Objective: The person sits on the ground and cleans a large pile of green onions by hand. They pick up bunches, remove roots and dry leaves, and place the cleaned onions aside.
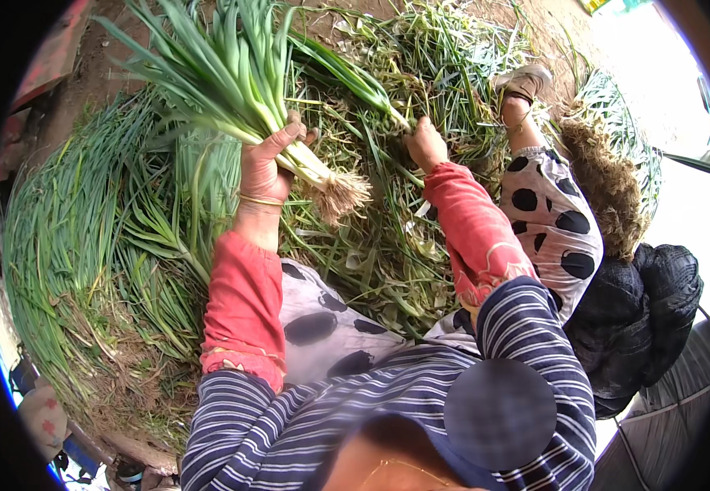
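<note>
My left hand point(272, 156) grips a bunch of green leafy stalks with pale stems and stringy roots, likely leeks or scallions point(238, 80); the leaves point up and left, the roots down and right. To the right, my right hand point(426, 145) is closed on the root end of a smaller green stalk point(355, 80), whose leaves reach up and left. Under both hands lies a heap of loose leaves and trimmings point(367, 245). At the left is a large pile of long green stalks point(85, 202), roots towards the bottom.
Bundled stalks with thick brown roots point(606, 184) lie at the right, beyond my bent leg in spotted trousers point(551, 215). A black bulging bag or wrapped bundle point(631, 325) sits at the lower right. Bare soil point(103, 61) shows at the upper left.
</note>
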